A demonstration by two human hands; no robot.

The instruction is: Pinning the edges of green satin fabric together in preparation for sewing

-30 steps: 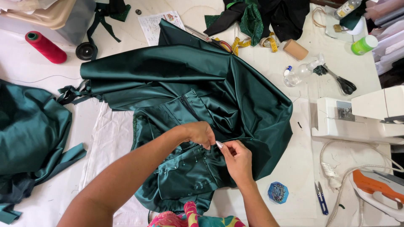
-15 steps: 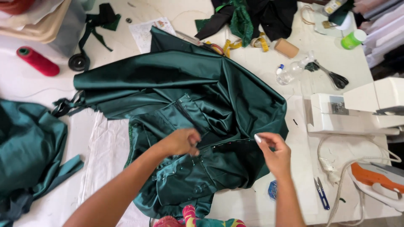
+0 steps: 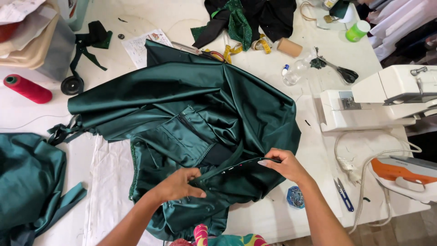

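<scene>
Garment [image 3: 182, 105], dark green satin, lies bunched mid-table [image 3: 318, 200], spread from centre to the near edge. I see L hand [image 3: 180, 186] pinching a fold near the lower centre of the cloth, fingers closed on it. R hand [image 3: 287, 166] is off to the right, thumb and forefinger clamped on a dark strip edge [image 3: 241, 165] of the same garment, pulled taut between both hands. Hands apart, each gripping fabric. A few small pins seem to sit along the strip, too small to be sure.

Around it: white cloth [image 3: 109, 182] under the garment's left side. Second green fabric pile [image 3: 27, 182] at far left. Red thread cone [image 3: 27, 89] lying on its side, upper left. Sewing machine [image 3: 378, 100] at right, w/ an iron [image 3: 405, 175], orange and white, near it by the right edge. Blue snips [image 3: 343, 195] just right of R forearm; blue pin box [image 3: 296, 197] touching or just beside the garment's lower right edge, can't tell which. Scissors [image 3: 341, 71] and clear bottle [image 3: 296, 73] top right. Yellow tape measure [image 3: 241, 48] near black-green cloth heap [image 3: 250, 18] at top.
</scene>
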